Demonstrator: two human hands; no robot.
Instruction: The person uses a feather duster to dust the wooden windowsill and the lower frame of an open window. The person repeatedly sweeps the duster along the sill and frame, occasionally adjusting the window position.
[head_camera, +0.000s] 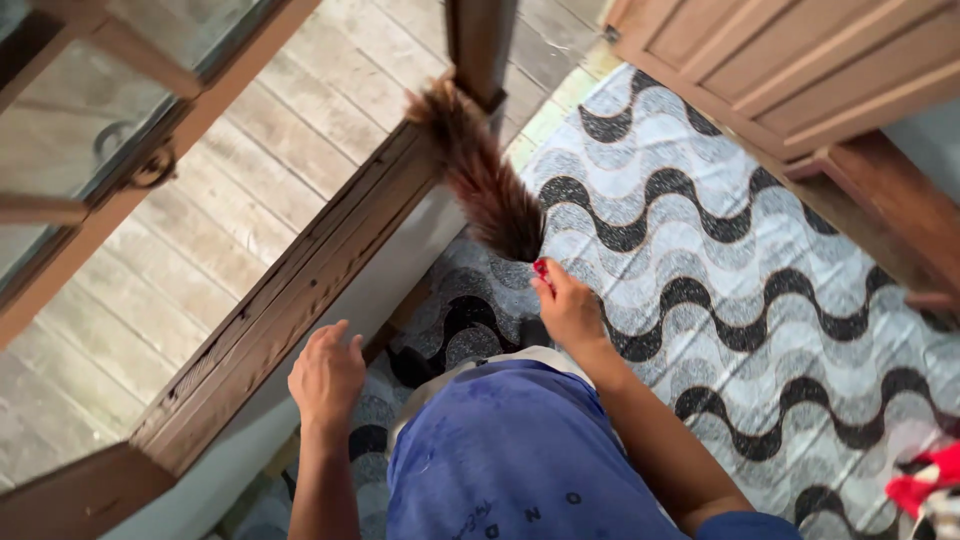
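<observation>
Seen from above, the right hand (568, 308) grips the red handle of a brown feather duster (480, 175), its feathers brushing the wooden window sill (290, 300) ahead, likely mid-dusting, while the left hand (326, 375) hangs loose and empty beside the sill.

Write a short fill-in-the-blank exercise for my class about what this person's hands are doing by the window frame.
1. The right hand holds a brown feather ____.
2. The left hand hovers near the wooden window ____.
3. The floor covering has a black and white ____ pattern.

Missing words: duster; frame; wavy
</observation>
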